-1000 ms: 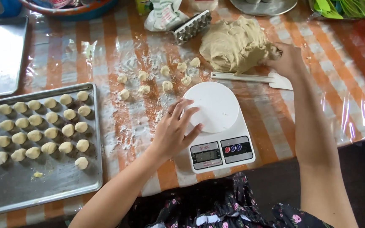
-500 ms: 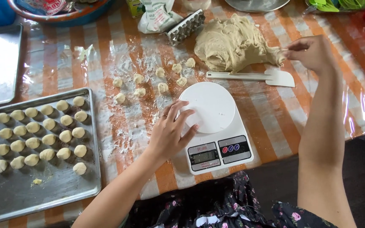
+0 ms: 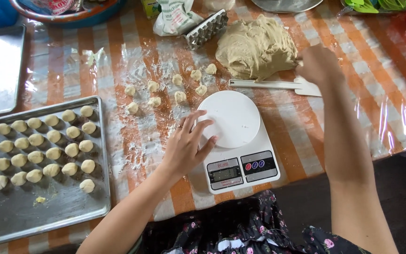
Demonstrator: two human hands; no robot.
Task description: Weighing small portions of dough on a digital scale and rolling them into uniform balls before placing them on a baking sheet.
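Right now the big lump of dough [image 3: 257,47] sits at the far side of the table, at about 1 o'clock from the white kitchen scale [image 3: 236,141]. The right hand [image 3: 318,66] is at the dough's right edge, fingers bent in toward it, though whether they pinch a piece I cannot tell. A white scraper [image 3: 271,84] lies just beside the dough's near edge, between it and the scale. The left hand [image 3: 186,146] rests spread and relaxed against the scale's round plate at its 9 o'clock side, gripping nothing. Small dough balls [image 3: 165,91] are scattered on floured plastic at 11 o'clock from the scale. A baking tray [image 3: 48,211] of rolled balls lies well apart at 9 o'clock, its near half bare.
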